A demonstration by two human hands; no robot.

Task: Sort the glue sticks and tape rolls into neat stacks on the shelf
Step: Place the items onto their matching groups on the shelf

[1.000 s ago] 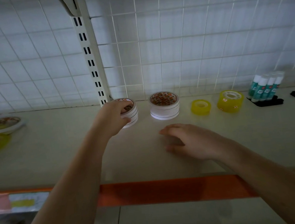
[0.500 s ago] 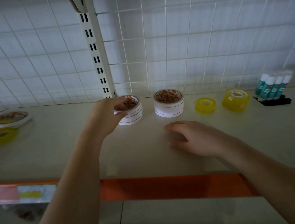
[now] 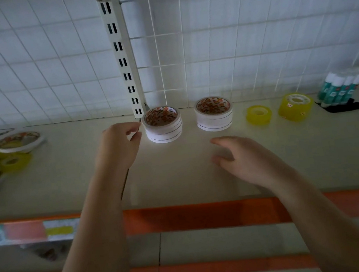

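Our left hand (image 3: 119,146) hangs just beside the left white tape stack (image 3: 162,124) with its grip loosely curled and empty, and our right hand (image 3: 244,162) rests relaxed and spread over the shelf (image 3: 178,176), holding nothing. We judge these rolls light, stiff and smooth-sided, best taken across the rim with thumb and fingers. More unsorted tape rolls (image 3: 16,142) lie far left, while the second white stack (image 3: 214,114), yellow rolls (image 3: 259,115) and glue sticks (image 3: 340,89) stand to the right, none blocking our reach.
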